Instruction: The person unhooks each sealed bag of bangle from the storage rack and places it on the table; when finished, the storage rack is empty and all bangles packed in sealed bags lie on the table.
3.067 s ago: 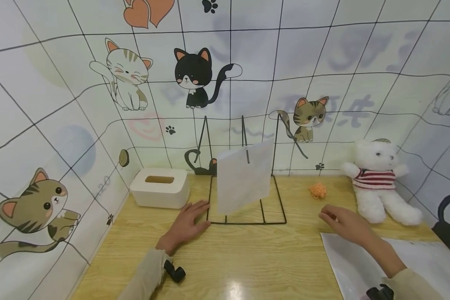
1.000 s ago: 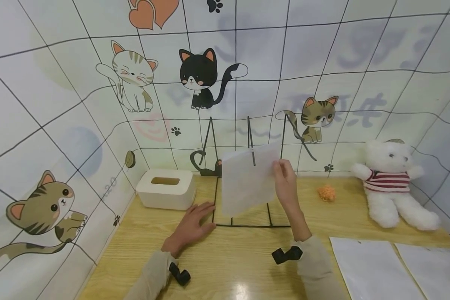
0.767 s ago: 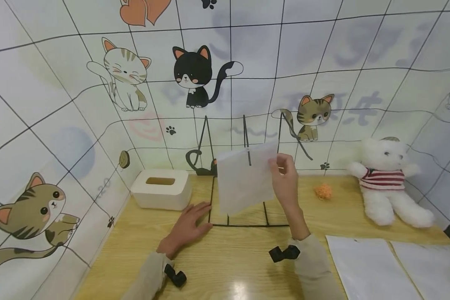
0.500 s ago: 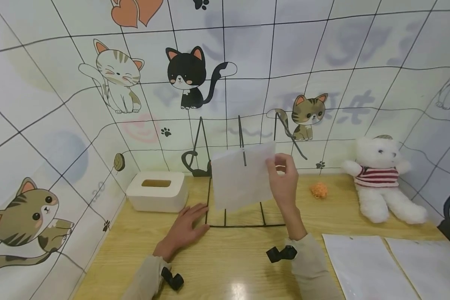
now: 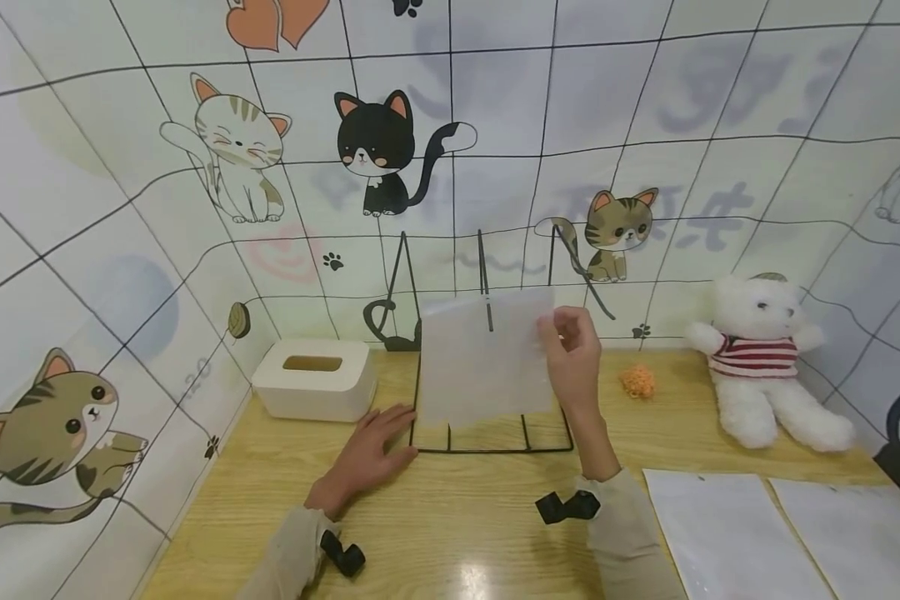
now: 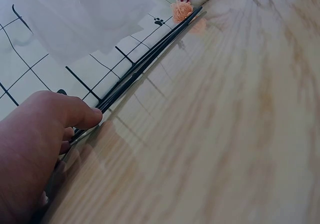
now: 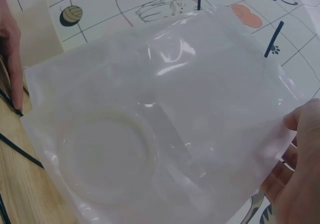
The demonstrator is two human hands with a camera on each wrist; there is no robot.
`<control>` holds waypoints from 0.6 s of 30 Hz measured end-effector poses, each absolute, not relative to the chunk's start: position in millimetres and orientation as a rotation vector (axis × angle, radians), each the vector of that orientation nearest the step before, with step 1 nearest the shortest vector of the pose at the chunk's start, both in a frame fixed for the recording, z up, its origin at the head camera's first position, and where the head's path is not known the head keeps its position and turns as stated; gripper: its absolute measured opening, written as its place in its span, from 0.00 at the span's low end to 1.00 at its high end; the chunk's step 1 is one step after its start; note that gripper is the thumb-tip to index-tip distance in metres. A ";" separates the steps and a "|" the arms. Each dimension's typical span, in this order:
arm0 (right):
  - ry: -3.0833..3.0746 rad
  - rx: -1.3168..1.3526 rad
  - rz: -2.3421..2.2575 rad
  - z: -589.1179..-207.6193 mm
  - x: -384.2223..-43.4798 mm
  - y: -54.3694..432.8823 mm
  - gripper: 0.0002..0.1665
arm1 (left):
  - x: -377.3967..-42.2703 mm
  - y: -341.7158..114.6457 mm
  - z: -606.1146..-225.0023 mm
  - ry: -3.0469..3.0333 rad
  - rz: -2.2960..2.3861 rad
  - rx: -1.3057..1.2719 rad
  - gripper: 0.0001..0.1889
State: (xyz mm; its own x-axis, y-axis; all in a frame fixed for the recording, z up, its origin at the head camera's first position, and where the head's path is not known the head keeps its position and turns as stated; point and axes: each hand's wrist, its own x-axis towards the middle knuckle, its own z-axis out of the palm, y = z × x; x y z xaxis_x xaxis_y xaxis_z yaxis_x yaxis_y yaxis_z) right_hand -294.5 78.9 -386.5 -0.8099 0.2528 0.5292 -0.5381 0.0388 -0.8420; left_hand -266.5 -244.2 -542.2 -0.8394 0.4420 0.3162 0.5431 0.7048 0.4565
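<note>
"White, half-clear plastic is the material of the packet (image 5: 483, 367), and it hangs upright at the middle prong (image 5: 482, 262) of the black wire rack (image 5: 491, 452). How is it fixed there?"

"This I cannot tell. In the head view a dark tip shows against its upper part, nothing more certain."

"And which view adds something?"

"The right wrist view. It shows a round shape (image 7: 107, 156) with a pale rim, in the lower part of the packet; the head view does not show it."

"What are the fingers doing?"

"The right hand (image 5: 573, 358) pinches the packet at its right edge, between thumb and fingers. The left hand (image 5: 365, 454) lies with its fingers stretched at the left front corner of the rack. From the left wrist I see better that its thumb tip touches the wire."

"Does something stand in the way?"

"Yes, the packet itself. It covers much of the rack and a part of the black curled shape (image 5: 401, 342) behind."

"And around?"

"A white box (image 5: 315, 387) with a slot stands left of the rack. On the right are an orange tangled ball (image 5: 638, 382), a white bear (image 5: 756, 362) in a striped shirt, and, nearer, two white sheets (image 5: 738, 529), lying side by side on the table (image 5: 465, 517)."
</note>
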 end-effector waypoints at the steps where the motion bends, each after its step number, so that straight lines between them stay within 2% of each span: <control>1: -1.766 0.304 1.825 -388.3 -296.0 79.4 0.11 | -266.3 -244.2 -541.6 -2.735 -0.819 -0.794 0.31; 5: -1.789 0.341 1.802 -386.8 -296.1 78.6 0.13 | -266.4 -243.7 -540.7 -2.741 -0.827 -0.787 0.32; 18: -1.812 0.439 1.842 -375.1 -283.5 78.4 0.12 | -264.4 -242.2 -537.8 -2.746 -0.833 -0.798 0.32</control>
